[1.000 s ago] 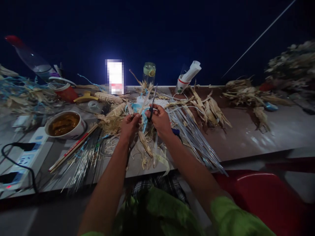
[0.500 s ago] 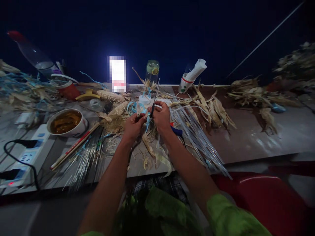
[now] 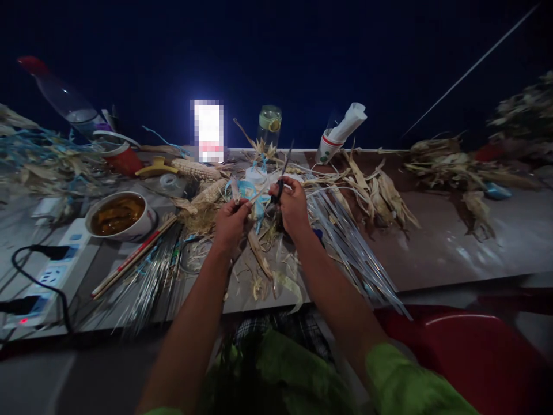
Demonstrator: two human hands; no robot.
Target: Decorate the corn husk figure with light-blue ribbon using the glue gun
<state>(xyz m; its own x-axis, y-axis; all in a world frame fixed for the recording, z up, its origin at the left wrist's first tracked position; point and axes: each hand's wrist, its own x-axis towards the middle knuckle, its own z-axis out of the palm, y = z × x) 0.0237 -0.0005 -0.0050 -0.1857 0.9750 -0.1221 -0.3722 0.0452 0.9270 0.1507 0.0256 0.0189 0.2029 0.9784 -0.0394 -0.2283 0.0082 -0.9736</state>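
My left hand (image 3: 230, 223) is closed around a strip of dry corn husk (image 3: 237, 191) that sticks up from the fist, over the middle of the table (image 3: 440, 253). My right hand (image 3: 293, 206) grips a pair of scissors (image 3: 283, 173) whose blades point up and away. The two hands are a short gap apart, with a thin pale strand running between them. Blue ribbon (image 3: 250, 190) and loose husk scraps (image 3: 259, 262) lie just under and behind the hands.
A bowl of brown liquid (image 3: 119, 215) and chopsticks (image 3: 132, 257) sit at the left, beside a power strip (image 3: 47, 275) with cables. Clear plastic strips (image 3: 352, 248) fan out at the right. Corn cobs (image 3: 195, 169), a jar (image 3: 269, 124), a lit screen (image 3: 208, 130) and husk piles (image 3: 449, 167) line the back. A red chair (image 3: 466, 351) is lower right.
My right hand with the scissors has drifted a little to the right and away from my left hand. The scissor blades now tilt more to the right.
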